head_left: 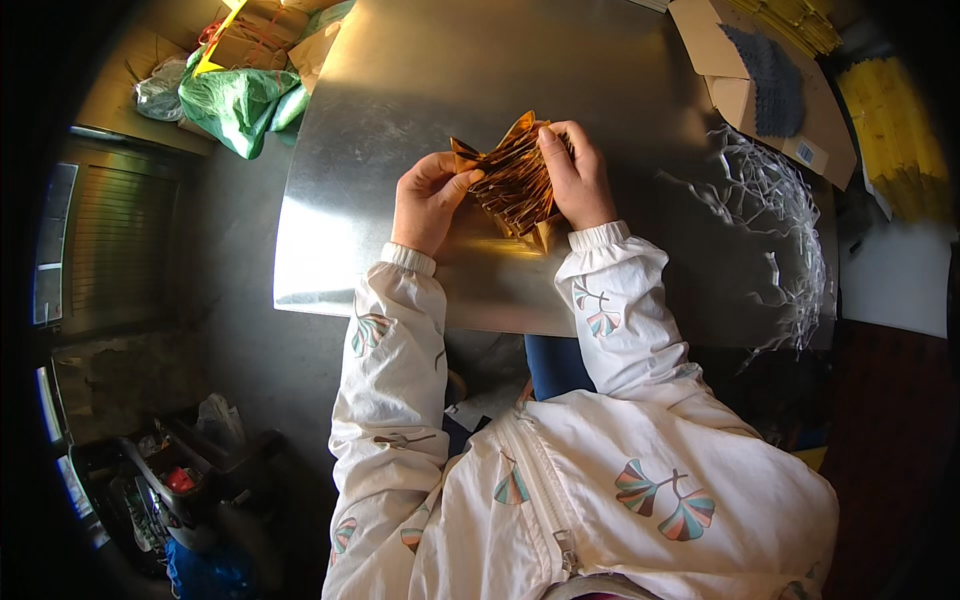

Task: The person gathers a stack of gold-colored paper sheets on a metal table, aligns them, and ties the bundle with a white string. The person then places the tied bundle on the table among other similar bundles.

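Between my two hands, above the metal table (470, 60), is a thick bundle of folded gold foil paper (515, 180) with many thin layered edges. My left hand (430, 200) pinches its left corner between thumb and fingers. On the other side, my right hand (578, 175) grips the upper right edge, thumb lying on top of the layers. The layers fan out a little toward me, and a golden reflection shows on the tabletop below. Whether the bundle's underside touches the table cannot be seen.
Thin white strips (780, 210) lie heaped along the table's right side. Beyond them stands an opened cardboard box (735, 95) with a dark grey cloth (765, 80), near yellow bundles (885, 130). A green plastic bag (240, 105) is at the far left; a cart (165, 480) stands lower left.
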`<state>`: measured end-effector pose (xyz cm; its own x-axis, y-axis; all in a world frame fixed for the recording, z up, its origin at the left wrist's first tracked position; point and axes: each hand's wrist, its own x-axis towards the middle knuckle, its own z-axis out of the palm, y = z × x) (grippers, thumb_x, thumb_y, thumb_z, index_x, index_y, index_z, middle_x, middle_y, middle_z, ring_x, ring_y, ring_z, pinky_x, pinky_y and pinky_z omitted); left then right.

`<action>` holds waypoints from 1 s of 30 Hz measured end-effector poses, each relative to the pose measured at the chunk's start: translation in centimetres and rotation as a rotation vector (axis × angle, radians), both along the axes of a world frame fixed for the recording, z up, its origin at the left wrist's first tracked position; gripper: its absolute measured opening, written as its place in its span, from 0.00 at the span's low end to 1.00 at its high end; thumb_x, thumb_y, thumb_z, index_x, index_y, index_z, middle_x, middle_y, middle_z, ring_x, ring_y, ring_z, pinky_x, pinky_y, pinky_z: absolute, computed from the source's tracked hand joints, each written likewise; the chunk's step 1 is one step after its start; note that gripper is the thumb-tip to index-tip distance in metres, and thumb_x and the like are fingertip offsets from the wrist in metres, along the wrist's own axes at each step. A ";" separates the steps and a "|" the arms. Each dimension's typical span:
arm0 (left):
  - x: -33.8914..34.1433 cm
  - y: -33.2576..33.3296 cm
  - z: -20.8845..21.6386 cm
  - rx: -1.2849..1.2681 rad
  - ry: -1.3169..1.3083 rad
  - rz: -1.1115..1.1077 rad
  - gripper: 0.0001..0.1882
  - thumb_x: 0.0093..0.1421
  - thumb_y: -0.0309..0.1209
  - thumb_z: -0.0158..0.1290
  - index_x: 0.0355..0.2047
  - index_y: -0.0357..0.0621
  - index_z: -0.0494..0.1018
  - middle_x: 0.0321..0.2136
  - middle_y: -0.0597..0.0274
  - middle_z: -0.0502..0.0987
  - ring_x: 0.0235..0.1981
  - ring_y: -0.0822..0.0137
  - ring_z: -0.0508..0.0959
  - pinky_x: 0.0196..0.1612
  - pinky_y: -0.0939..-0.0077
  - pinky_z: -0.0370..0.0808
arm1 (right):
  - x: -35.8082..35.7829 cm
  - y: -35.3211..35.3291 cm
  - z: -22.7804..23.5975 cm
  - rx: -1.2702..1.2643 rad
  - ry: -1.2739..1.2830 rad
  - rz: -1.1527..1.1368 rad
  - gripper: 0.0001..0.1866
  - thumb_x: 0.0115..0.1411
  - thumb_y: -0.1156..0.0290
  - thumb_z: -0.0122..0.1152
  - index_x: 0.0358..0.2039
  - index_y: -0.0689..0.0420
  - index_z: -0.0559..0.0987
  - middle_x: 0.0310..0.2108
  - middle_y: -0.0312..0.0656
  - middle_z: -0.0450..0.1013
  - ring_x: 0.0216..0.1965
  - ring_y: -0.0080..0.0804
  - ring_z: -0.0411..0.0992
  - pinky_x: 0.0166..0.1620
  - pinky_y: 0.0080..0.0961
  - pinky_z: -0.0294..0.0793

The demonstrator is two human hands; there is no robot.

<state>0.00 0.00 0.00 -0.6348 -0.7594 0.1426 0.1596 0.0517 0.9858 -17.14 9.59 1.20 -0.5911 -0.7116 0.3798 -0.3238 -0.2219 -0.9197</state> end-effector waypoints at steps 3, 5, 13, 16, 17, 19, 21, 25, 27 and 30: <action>-0.2 -0.1 0.5 0.039 -0.014 -0.031 0.03 0.57 0.21 0.55 0.33 0.37 0.73 0.32 0.67 0.76 0.34 0.79 0.73 0.40 0.86 0.71 | -0.3 -0.7 0.0 0.018 -0.021 -0.011 0.14 0.63 0.63 0.53 0.31 0.63 0.72 0.20 0.40 0.70 0.21 0.23 0.66 0.27 0.23 0.66; -0.3 0.3 0.6 0.038 -0.021 -0.032 0.02 0.58 0.20 0.54 0.32 0.36 0.73 0.31 0.68 0.76 0.33 0.79 0.73 0.40 0.86 0.70 | -0.5 -1.0 0.0 -0.014 -0.018 -0.026 0.14 0.63 0.63 0.53 0.31 0.63 0.72 0.19 0.40 0.69 0.21 0.23 0.65 0.27 0.24 0.65; -0.6 1.9 2.3 0.053 0.063 -0.141 0.28 0.55 0.32 0.56 0.53 0.39 0.58 0.45 0.59 0.69 0.47 0.68 0.70 0.52 0.75 0.65 | -0.6 -1.0 0.2 -0.051 -0.046 -0.100 0.14 0.63 0.64 0.53 0.29 0.64 0.72 0.20 0.42 0.71 0.22 0.29 0.68 0.28 0.27 0.68; -1.7 3.7 2.3 -0.027 0.176 -0.101 0.46 0.52 0.38 0.60 0.63 0.41 0.43 0.50 0.55 0.65 0.50 0.63 0.69 0.55 0.70 0.64 | -0.7 -1.0 0.1 -0.050 -0.026 -0.132 0.13 0.62 0.65 0.53 0.29 0.64 0.72 0.21 0.44 0.71 0.22 0.32 0.69 0.28 0.28 0.68; -1.8 4.1 2.3 -0.051 0.234 -0.079 0.53 0.51 0.41 0.62 0.65 0.42 0.37 0.51 0.54 0.64 0.50 0.62 0.69 0.56 0.69 0.63 | -0.6 -1.1 0.0 -0.061 -0.043 -0.137 0.13 0.62 0.65 0.53 0.29 0.64 0.72 0.21 0.45 0.71 0.22 0.34 0.69 0.28 0.29 0.68; -2.0 4.5 2.1 -0.161 0.152 -0.104 0.70 0.41 0.48 0.69 0.64 0.38 0.24 0.54 0.49 0.61 0.53 0.58 0.66 0.57 0.67 0.62 | -0.6 -1.0 -0.2 -0.060 -0.038 -0.151 0.13 0.62 0.65 0.53 0.29 0.64 0.72 0.22 0.46 0.71 0.23 0.36 0.70 0.28 0.30 0.68; -2.2 5.4 1.7 -0.284 0.035 -0.113 0.74 0.36 0.50 0.71 0.63 0.35 0.24 0.54 0.48 0.60 0.55 0.58 0.65 0.58 0.66 0.62 | -0.8 -1.1 -0.4 -0.062 0.014 -0.170 0.13 0.62 0.66 0.54 0.28 0.64 0.72 0.22 0.47 0.71 0.23 0.39 0.70 0.28 0.31 0.68; -2.7 5.4 1.1 -0.547 -0.337 0.124 0.75 0.32 0.42 0.73 0.63 0.32 0.24 0.51 0.42 0.63 0.51 0.51 0.69 0.55 0.67 0.64 | -0.7 -1.2 -0.7 -0.040 0.141 -0.249 0.13 0.63 0.65 0.51 0.31 0.63 0.72 0.24 0.44 0.73 0.25 0.34 0.71 0.31 0.28 0.69; -3.2 5.3 0.9 -0.469 -0.372 0.186 0.64 0.35 0.34 0.71 0.62 0.29 0.36 0.48 0.43 0.66 0.48 0.52 0.70 0.53 0.67 0.66 | -0.6 -1.3 -0.6 -0.047 0.104 -0.239 0.13 0.64 0.64 0.50 0.32 0.63 0.72 0.24 0.43 0.72 0.25 0.32 0.70 0.31 0.27 0.69; -3.6 4.7 0.7 -0.388 -0.281 0.200 0.40 0.39 0.30 0.67 0.51 0.30 0.60 0.38 0.51 0.72 0.41 0.58 0.74 0.48 0.70 0.70 | -0.4 -1.2 -0.6 -0.055 -0.082 -0.184 0.13 0.62 0.64 0.53 0.32 0.63 0.71 0.25 0.45 0.72 0.29 0.38 0.71 0.35 0.32 0.70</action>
